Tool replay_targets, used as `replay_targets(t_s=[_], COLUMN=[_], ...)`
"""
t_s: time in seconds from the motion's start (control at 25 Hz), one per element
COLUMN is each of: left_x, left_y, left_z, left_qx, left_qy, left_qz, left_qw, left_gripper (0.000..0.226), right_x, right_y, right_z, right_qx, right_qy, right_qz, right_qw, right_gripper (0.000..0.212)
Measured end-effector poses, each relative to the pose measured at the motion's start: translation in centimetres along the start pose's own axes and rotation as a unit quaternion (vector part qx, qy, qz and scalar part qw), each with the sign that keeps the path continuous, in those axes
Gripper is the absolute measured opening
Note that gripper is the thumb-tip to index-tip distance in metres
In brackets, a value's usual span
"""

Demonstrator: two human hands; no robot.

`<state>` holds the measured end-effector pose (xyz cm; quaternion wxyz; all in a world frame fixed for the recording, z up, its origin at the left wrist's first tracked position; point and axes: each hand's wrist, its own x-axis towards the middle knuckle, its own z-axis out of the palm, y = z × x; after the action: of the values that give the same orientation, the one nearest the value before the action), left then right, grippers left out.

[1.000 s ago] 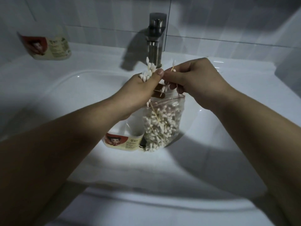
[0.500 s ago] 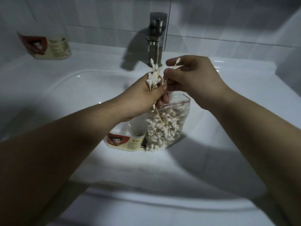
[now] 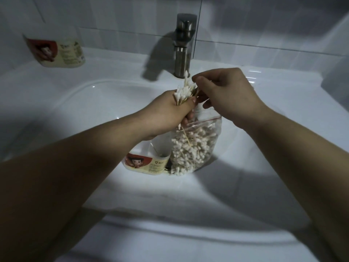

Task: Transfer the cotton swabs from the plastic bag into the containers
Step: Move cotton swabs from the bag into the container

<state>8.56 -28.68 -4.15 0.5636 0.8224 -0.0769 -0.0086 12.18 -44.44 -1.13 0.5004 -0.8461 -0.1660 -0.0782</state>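
My left hand [image 3: 170, 112] grips a bundle of cotton swabs [image 3: 186, 89], white tips up, over the sink basin. Its lower fingers also hold the top edge of the clear plastic bag [image 3: 194, 148], which hangs full of swabs. My right hand [image 3: 226, 95] is right beside the bundle, its thumb and forefinger pinching at the swab sticks. An open clear container [image 3: 149, 159] with a red and cream label stands in the basin just left of the bag. A second container [image 3: 56, 52] with the same label sits on the counter at far left.
A steel faucet [image 3: 184, 44] rises behind my hands at the back of the white sink [image 3: 75, 110]. Tiled wall runs along the back. The sink's front rim [image 3: 188, 229] curves across the bottom.
My right hand has brought the single swab it held down into the bundle in my left hand. The bundle and the bag have stayed in nearly the same place.
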Motion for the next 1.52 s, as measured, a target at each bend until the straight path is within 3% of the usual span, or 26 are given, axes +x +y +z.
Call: replay_targets(t_s=[0.12,0.28,0.4,0.48,0.6,0.76,0.88,1.0,1.16,1.36,1.52], left_x=[-0.1,-0.4,-0.5,-0.6,-0.6,-0.5,-0.3,0.2,0.3,0.3,0.3], left_y=[0.3,0.3,0.7,0.8,0.7,0.3,0.2,0.1,0.4,1.3,1.6], left_z=[0.2,0.0,0.1,0.2,0.0,0.0,0.0,-0.3,-0.2,-0.5,-0.5], left_qx=[-0.016,-0.043,-0.044,-0.031,-0.039,-0.031,-0.025,-0.076,-0.159,-0.259,-0.270], left_qy=[-0.006,-0.015,-0.031,-0.032,-0.016,-0.006,0.003,0.039,0.067,0.131,0.129], left_qz=[-0.009,0.008,-0.002,-0.001,0.001,0.005,-0.009,-0.050,-0.086,-0.115,-0.109], left_qw=[1.000,0.999,0.999,0.999,0.999,0.999,1.000,0.995,0.981,0.950,0.948], left_gripper=[0.023,0.031,0.034,0.033,0.031,0.030,0.027,0.027,0.019,0.018,0.020], right_x=[-0.3,-0.8,-1.4,-1.4,-1.2,-1.2,-1.3,-1.4,-1.6,-2.1,-2.1], right_y=[-0.3,-0.6,-1.1,-1.1,-1.0,-1.5,-1.6,-1.8,-1.8,-1.9,-1.5], right_z=[0.0,0.0,0.1,0.1,0.0,-0.6,-0.8,-1.0,-0.8,-0.6,0.1], right_qx=[-0.014,-0.123,-0.074,-0.073,-0.108,-0.134,-0.130,-0.148,-0.254,-0.277,-0.281], right_qy=[-0.026,-0.109,-0.134,-0.140,-0.115,-0.172,-0.149,-0.118,-0.184,-0.314,-0.296], right_qz=[-0.001,-0.040,-0.064,-0.060,-0.057,-0.025,-0.027,-0.023,-0.032,-0.010,-0.024], right_qw=[1.000,0.986,0.986,0.986,0.986,0.976,0.980,0.982,0.949,0.908,0.913], right_gripper=[0.023,0.027,0.065,0.074,0.069,0.068,0.063,0.040,0.013,0.035,0.026])
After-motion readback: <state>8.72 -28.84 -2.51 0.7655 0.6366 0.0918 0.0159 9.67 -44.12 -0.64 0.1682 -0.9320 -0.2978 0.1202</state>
